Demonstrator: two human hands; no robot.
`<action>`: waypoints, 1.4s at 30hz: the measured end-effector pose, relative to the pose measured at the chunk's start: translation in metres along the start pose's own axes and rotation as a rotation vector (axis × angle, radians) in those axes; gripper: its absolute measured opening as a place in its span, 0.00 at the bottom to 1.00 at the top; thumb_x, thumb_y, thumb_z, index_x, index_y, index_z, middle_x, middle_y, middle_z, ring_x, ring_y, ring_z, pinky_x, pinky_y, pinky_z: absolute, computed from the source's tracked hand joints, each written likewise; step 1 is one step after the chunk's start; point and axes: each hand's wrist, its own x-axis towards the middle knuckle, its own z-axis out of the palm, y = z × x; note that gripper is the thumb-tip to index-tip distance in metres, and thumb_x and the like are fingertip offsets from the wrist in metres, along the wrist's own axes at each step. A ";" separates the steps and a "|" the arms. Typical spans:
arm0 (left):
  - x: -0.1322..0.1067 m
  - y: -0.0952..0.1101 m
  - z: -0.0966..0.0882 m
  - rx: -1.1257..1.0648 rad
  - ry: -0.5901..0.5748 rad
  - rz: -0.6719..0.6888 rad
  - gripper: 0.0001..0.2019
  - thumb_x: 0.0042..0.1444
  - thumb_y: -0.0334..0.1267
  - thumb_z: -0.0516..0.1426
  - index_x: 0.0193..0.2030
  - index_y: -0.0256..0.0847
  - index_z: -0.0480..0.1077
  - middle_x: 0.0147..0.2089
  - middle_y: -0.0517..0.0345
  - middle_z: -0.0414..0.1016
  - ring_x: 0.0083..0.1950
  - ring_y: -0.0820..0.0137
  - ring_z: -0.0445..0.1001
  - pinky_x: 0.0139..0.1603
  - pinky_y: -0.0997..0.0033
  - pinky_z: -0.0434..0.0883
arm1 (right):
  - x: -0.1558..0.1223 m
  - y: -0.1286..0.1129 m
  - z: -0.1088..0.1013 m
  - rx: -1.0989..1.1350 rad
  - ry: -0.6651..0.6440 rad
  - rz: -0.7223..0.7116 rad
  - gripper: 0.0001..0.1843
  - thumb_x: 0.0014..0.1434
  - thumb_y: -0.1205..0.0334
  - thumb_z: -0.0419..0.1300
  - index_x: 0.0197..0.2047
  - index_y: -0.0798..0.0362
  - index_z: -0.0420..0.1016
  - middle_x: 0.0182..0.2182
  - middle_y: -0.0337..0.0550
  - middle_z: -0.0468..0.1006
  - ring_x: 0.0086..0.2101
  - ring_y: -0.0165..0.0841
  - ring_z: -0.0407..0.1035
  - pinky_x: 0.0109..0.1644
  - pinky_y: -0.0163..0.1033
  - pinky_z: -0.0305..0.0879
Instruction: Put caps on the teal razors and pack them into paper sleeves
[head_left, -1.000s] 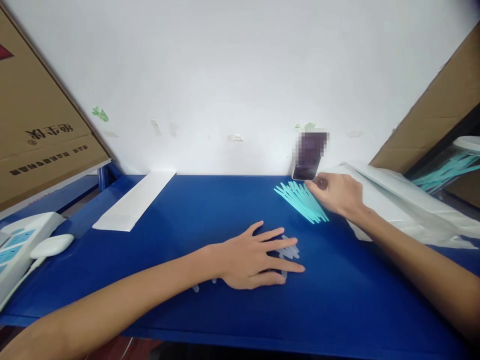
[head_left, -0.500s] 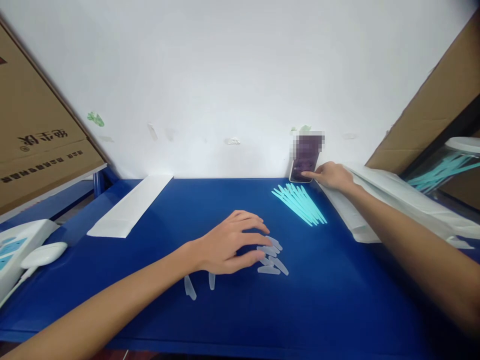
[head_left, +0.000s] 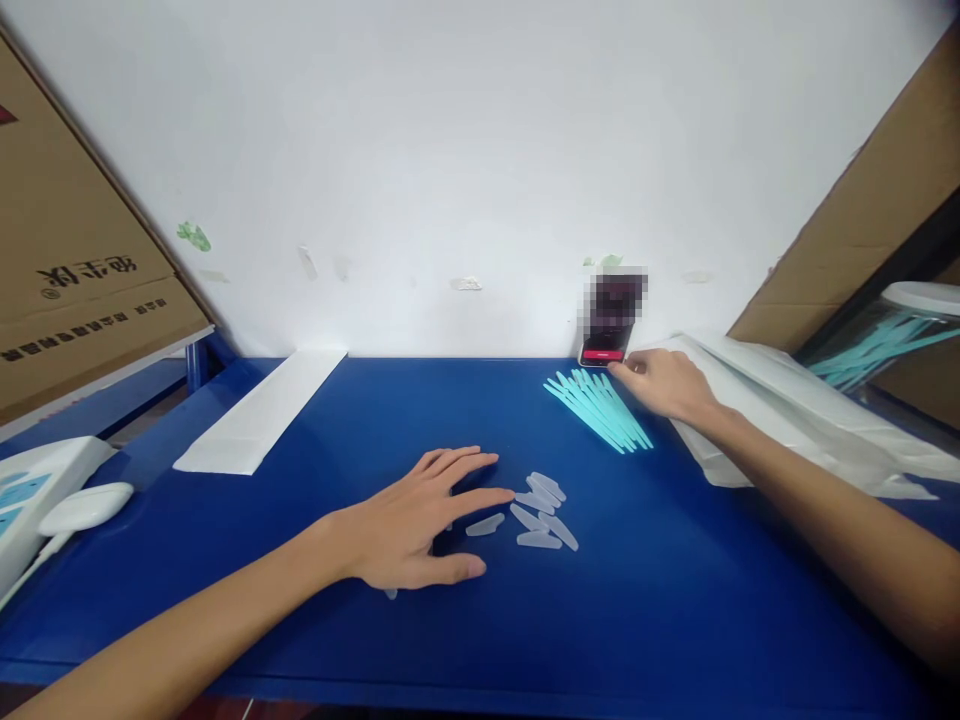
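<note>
My left hand (head_left: pixel 427 525) is open, palm down and fingers spread, low over the blue table. Small translucent plastic pieces (head_left: pixel 538 540) with tapered ends lie in a loose group just past its fingertips. One more piece (head_left: pixel 485 525) is between its index finger and thumb, and others are partly hidden under the hand. My right hand (head_left: pixel 664 382) is loosely closed with nothing seen in it, close to the lower right corner of a phone (head_left: pixel 604 340) propped against the wall. Below the phone lies a fan of turquoise sticks (head_left: pixel 600 410).
White paper sleeves (head_left: pixel 720 465) lie under and beside my right forearm, and a white strip (head_left: pixel 259 420) is at the left. A white power strip (head_left: pixel 45 475) with a plug sits at the left edge. Cardboard (head_left: pixel 82 230) flanks both sides. A clear jar (head_left: pixel 892 340) holds more turquoise sticks.
My left hand has moved left and nearer, uncovering the plastic pieces. My right hand has drawn back from the phone screen, which now shows a red bar at its bottom.
</note>
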 end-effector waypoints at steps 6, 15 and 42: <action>0.023 -0.003 0.017 -0.022 0.218 -0.042 0.18 0.72 0.44 0.49 0.63 0.45 0.70 0.69 0.47 0.64 0.70 0.54 0.62 0.67 0.49 0.63 | -0.009 -0.016 -0.007 -0.046 -0.118 -0.088 0.26 0.65 0.44 0.48 0.31 0.53 0.77 0.32 0.54 0.82 0.36 0.46 0.75 0.40 0.46 0.65; 0.033 -0.010 0.012 -0.290 0.546 -0.201 0.21 0.72 0.43 0.48 0.33 0.41 0.78 0.38 0.55 0.75 0.42 0.67 0.72 0.48 0.65 0.67 | -0.016 -0.015 -0.005 -0.156 -0.359 -0.002 0.38 0.61 0.27 0.44 0.31 0.55 0.72 0.35 0.60 0.79 0.32 0.46 0.75 0.36 0.48 0.68; 0.022 -0.051 0.005 -0.437 0.637 -0.480 0.19 0.67 0.48 0.50 0.34 0.38 0.72 0.23 0.64 0.58 0.25 0.73 0.58 0.27 0.72 0.55 | -0.071 -0.061 0.006 -0.268 -0.085 -0.299 0.24 0.70 0.51 0.47 0.39 0.56 0.80 0.44 0.60 0.77 0.40 0.46 0.75 0.37 0.45 0.65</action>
